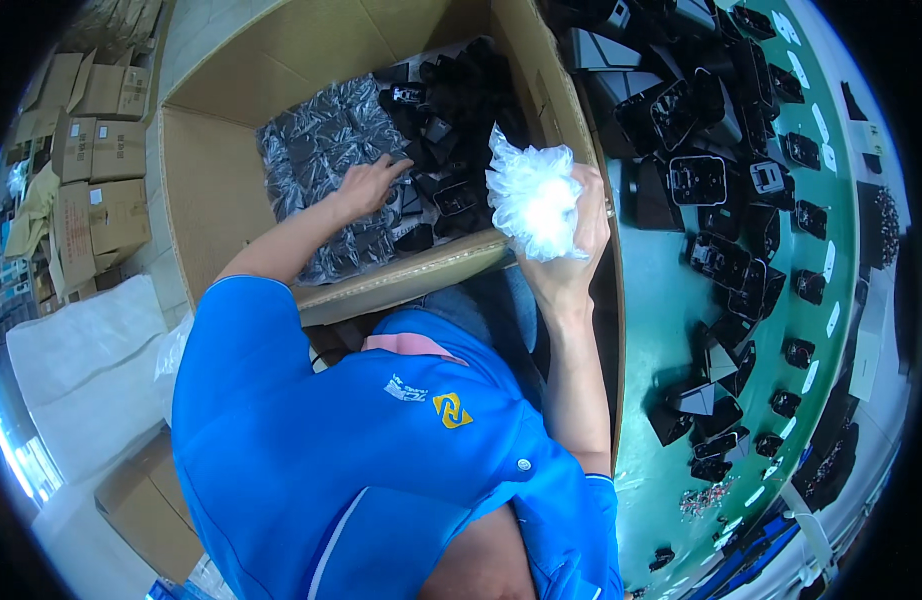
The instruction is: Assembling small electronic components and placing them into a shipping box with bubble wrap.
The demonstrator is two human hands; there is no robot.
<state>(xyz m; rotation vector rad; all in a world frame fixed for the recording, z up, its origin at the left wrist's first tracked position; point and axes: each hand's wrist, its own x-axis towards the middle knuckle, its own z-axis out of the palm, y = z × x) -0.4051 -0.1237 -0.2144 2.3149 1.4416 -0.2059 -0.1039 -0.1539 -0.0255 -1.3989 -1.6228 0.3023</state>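
My left hand [369, 190] reaches into a large cardboard box [206, 160]. Its fingers stretch out over the edge of a layer of black parts in clear plastic wrapping [326, 150], beside loose black plastic parts [446, 145]. Whether the fingertips touch a part is hard to tell. Above the box's right edge, my right hand [589, 225] grips a bunched wad of clear plastic bags [536, 200]. The wad glares bright white and hides most of that hand's fingers.
Along the right runs a green worktable [656, 290] with piles of black plastic housings [721, 255] and a row of small black parts [809, 220]. Stacked cardboard cartons [101, 150] stand at the left. A white sheet [86, 335] lies below them.
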